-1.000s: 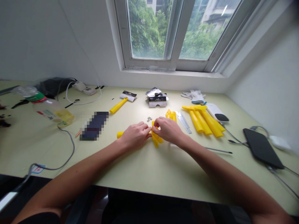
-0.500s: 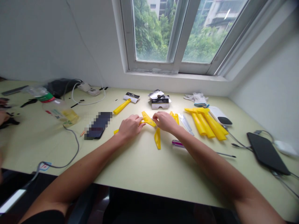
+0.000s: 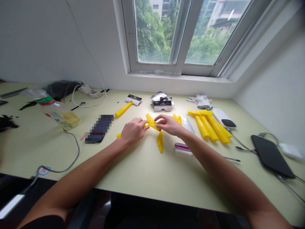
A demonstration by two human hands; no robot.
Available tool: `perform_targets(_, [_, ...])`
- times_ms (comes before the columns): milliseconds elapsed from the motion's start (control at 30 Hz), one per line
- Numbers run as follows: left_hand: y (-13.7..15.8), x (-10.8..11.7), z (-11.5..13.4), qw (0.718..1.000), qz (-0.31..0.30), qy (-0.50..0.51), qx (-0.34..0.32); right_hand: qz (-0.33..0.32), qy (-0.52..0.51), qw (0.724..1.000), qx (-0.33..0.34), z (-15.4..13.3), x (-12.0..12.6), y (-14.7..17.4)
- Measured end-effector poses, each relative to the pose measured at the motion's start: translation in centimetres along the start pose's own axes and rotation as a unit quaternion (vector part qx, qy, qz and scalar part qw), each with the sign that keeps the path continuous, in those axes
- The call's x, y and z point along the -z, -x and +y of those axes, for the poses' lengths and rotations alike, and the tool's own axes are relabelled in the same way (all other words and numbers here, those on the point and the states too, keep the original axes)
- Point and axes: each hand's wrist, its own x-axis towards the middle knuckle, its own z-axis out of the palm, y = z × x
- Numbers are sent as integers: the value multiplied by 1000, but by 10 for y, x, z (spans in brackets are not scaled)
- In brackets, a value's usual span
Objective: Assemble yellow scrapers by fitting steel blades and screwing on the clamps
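Note:
My left hand [image 3: 133,129] is closed around a yellow plastic scraper, and the end of its handle [image 3: 118,135] pokes out on the left below the wrist. The scraper's flat head [image 3: 150,120] sticks up between my hands, with a small silvery screw on its face. From the right, the curled thumb and fingers of my right hand [image 3: 169,124] grip the head near that screw. A loose yellow plate with holes [image 3: 160,143] lies just below. Partly behind my right hand are more yellow pieces [image 3: 176,119] and silvery blades [image 3: 188,124].
Several yellow scraper handles [image 3: 209,126] lie on the right, near a white device [image 3: 224,118], gloves [image 3: 202,101] and a black phone-like slab [image 3: 271,156]. A purple-and-clear tool [image 3: 183,147] rests by my right forearm. Leftward are a bottle [image 3: 59,114], a pixelated dark phone [image 3: 100,128] and another yellow handle [image 3: 124,109]. Small boxes [image 3: 163,105] stand behind.
My right fingers have loosened from a tight pinch at the screw and spread onto the scraper head, leaving the screw visible. My left hand keeps its hold. Another person's hand at far left has gone.

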Motion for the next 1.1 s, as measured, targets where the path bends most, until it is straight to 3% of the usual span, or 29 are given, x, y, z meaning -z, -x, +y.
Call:
perform_targets(200, [0, 0, 0, 1000, -6, -6, 1, -17, -33, 999, 4, 1, 1, 0])
perform_targets(600, [1, 7, 1, 1000, -8, -19, -13, 31, 123, 991, 29, 1, -6, -3])
perform_targets(900, [2, 12, 4, 999, -38, -36, -3, 107, 262, 952, 118, -7, -13, 4])
perform_targets(1100, [-6, 13, -11, 996, -32, -59, 59, 130, 324, 933, 85, -3, -9, -13])
